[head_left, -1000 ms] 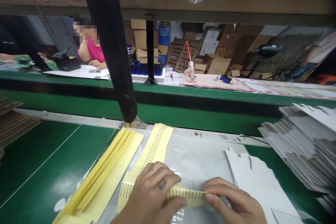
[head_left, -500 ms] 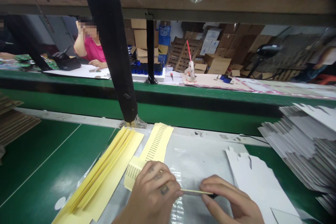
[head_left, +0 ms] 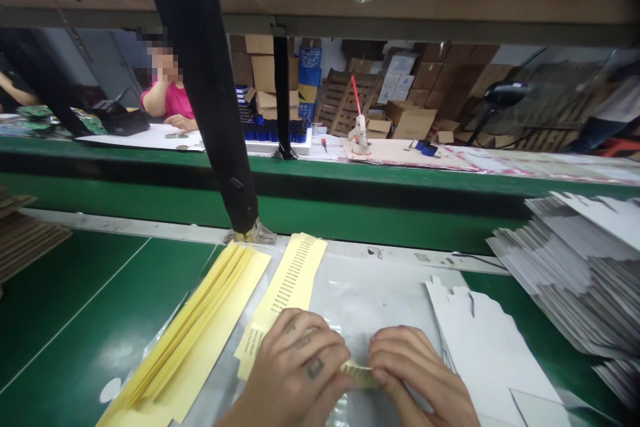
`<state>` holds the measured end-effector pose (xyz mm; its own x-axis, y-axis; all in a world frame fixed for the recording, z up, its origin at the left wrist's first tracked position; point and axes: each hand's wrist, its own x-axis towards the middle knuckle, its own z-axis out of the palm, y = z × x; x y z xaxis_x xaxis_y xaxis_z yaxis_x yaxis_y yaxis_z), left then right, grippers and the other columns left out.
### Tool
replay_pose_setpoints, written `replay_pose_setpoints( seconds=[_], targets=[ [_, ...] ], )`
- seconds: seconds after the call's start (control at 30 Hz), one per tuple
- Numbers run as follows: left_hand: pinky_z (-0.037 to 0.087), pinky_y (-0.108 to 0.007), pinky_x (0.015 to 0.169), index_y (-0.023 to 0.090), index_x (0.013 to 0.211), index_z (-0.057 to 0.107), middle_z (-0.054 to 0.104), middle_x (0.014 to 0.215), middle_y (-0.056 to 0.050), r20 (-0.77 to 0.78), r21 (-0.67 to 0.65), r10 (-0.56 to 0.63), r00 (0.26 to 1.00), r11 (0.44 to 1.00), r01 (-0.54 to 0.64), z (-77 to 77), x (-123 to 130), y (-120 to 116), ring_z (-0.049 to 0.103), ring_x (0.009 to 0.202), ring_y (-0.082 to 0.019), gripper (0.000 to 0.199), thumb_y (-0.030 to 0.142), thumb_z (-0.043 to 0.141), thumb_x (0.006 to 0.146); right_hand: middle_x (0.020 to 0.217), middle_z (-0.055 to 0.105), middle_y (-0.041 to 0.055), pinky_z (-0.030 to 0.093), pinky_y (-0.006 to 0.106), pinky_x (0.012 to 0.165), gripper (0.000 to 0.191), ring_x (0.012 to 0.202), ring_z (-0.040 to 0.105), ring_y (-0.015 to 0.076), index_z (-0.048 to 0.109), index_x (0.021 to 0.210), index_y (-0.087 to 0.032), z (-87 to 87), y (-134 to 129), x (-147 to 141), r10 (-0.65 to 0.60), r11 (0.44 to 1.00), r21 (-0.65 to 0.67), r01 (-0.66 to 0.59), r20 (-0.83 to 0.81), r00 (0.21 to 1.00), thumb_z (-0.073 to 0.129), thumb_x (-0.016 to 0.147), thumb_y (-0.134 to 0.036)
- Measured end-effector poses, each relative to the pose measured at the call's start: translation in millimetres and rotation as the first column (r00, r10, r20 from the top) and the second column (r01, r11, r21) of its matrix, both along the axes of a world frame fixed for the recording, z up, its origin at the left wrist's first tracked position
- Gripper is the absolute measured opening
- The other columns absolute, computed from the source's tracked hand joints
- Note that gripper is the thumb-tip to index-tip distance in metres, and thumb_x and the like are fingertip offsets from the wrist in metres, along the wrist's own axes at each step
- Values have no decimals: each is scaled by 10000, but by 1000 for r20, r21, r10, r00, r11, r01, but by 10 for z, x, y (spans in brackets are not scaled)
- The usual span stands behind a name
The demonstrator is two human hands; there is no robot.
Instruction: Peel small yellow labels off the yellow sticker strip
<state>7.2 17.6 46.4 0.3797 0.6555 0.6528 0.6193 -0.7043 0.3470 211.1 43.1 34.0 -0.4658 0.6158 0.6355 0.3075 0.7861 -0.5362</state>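
Between my two hands stretches a narrow yellow label strip (head_left: 359,375) with printed dark marks. My left hand (head_left: 300,370) pinches its left end, fingers curled and knuckles up. The fingertips of my right hand (head_left: 420,373) close on the other end. Beyond the left hand, yellow sheets of printed labels (head_left: 295,273) lie partly under it. Left of them is a pile of long yellow paper strips (head_left: 195,327), some folded or curled. My fingers hide both ends of the held strip.
Flat white cartons (head_left: 485,340) lie right of my hands, with a tall stack of folded cartons (head_left: 575,273) behind. A black post (head_left: 220,113) rises from the green table (head_left: 100,307). Across it, a person in pink (head_left: 175,103) sits at another bench. Brown cardboard (head_left: 25,233) is stacked at left.
The held strip has turned from edge-on to show its printed face. My right hand has shifted left, nearer my left hand. The view has moved slightly.
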Motion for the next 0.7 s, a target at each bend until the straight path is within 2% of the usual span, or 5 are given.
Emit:
replay_pose_setpoints(
  seconds=[0.2,0.33,0.4,0.53,0.7],
  targets=[
    [406,-334,756,157,802,600,684,752,42,69,30,52,996,998,-54,-17,35,16,596,777,-151,109,103,649,883,812,665,22,510,310,724,177,808,616,168,555,889,-208,-4,7,15,-23,1000,6,22,47,999,581,864,-35],
    [385,-328,758,178,740,578,667,708,80,75,31,81,994,996,-83,-73,51,17,591,738,-132,176,146,672,886,835,703,50,511,343,736,203,811,645,196,617,990,-163,49,31,-48,-121,959,269,85,122,985,652,804,-89],
    [378,-328,762,180,727,569,656,682,85,49,23,76,996,997,-78,-100,46,15,595,731,-128,196,150,657,900,818,707,48,509,343,734,209,777,650,189,629,992,-150,80,32,-97,-111,946,319,61,141,984,645,797,-76],
    [380,-331,769,172,721,554,647,664,82,0,42,59,998,997,-59,-85,31,11,611,760,-134,221,158,605,936,710,652,8,490,280,629,167,662,599,139,595,865,-187,82,11,-129,23,990,139,-36,96,995,550,853,-27],
    [394,-358,809,156,935,625,699,844,15,-70,52,83,994,995,-80,15,-44,41,604,870,-194,141,279,566,968,744,647,13,497,288,638,179,707,608,149,572,874,-196,17,-6,-18,-34,998,56,30,66,997,553,846,-21]
  ],
)
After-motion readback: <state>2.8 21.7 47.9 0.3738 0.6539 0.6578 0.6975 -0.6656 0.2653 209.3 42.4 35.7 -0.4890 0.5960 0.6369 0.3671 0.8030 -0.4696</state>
